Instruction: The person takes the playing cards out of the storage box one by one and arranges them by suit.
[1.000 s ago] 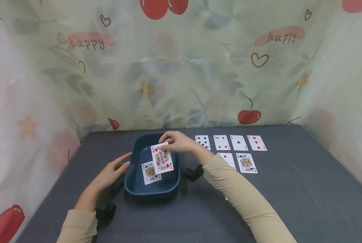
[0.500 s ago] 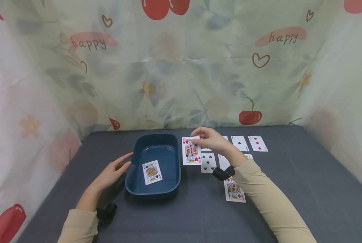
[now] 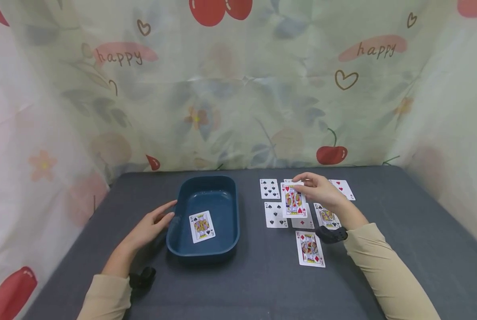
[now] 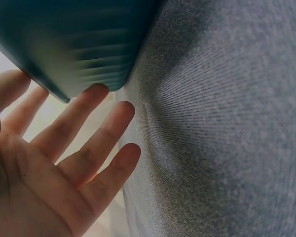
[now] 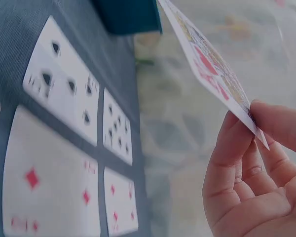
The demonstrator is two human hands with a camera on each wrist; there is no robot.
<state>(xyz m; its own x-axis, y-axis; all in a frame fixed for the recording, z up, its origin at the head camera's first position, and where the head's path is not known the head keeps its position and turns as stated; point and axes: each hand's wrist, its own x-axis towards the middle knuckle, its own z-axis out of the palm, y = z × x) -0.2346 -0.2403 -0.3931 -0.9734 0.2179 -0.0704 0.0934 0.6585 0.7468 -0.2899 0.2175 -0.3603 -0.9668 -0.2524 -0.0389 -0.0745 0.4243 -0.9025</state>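
Observation:
My right hand (image 3: 322, 191) pinches a king of hearts (image 3: 292, 202) between thumb and fingers, above the laid-out playing cards. In the right wrist view that king of hearts (image 5: 212, 64) stands tilted, nearly edge-on. My left hand (image 3: 148, 229) touches the left side of a dark blue tray (image 3: 168, 240), its fingers loosely extended, as the left wrist view shows too. A king of a black suit (image 3: 202, 226) lies face up inside the tray. Under the held card, a diamond card (image 3: 304, 222) is partly covered, and the four of diamonds (image 5: 120, 202) shows in the right wrist view.
Face-up cards lie in rows right of the tray: a seven of spades (image 3: 269, 189), a five of spades (image 3: 276, 215), a heart card (image 3: 345, 189), another king (image 3: 326, 218) partly hidden. A king of diamonds (image 3: 310, 250) lies nearest. Patterned curtains (image 3: 238, 111) enclose the grey table (image 3: 242, 284).
My right hand has carried the king of hearts from over the tray rightward, to above the card rows. The black-suit king stays in the tray. My left hand keeps its place.

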